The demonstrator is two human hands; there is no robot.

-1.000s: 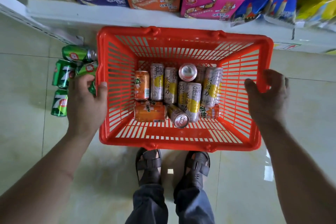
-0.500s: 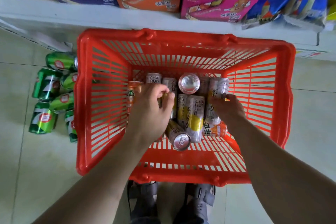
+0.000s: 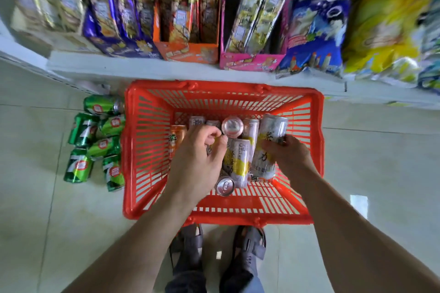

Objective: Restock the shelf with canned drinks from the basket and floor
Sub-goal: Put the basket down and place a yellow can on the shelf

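A red plastic basket (image 3: pixel 147 150) stands on the floor below the shelf and holds several tall silver-and-yellow cans (image 3: pixel 240 162) plus orange cans (image 3: pixel 177 135). My right hand (image 3: pixel 289 156) grips one silver-and-yellow can (image 3: pixel 270 143) and has it raised above the others, tilted. My left hand (image 3: pixel 198 162) is down among the cans with its fingers curled round the top of another silver can, which it mostly hides. Several green cans (image 3: pixel 95 143) lie in a heap on the floor left of the basket.
The white shelf edge (image 3: pixel 133 68) runs just behind the basket, loaded with snack boxes (image 3: pixel 188 52) and crisp bags (image 3: pixel 316 31). My sandalled feet (image 3: pixel 219 250) stand right at the basket's near rim. Pale floor tiles spread left and right.
My right hand has closed on a silver-and-yellow can and lifted it out of the pile. My left hand stays among the cans. The view has tilted up toward the shelf.
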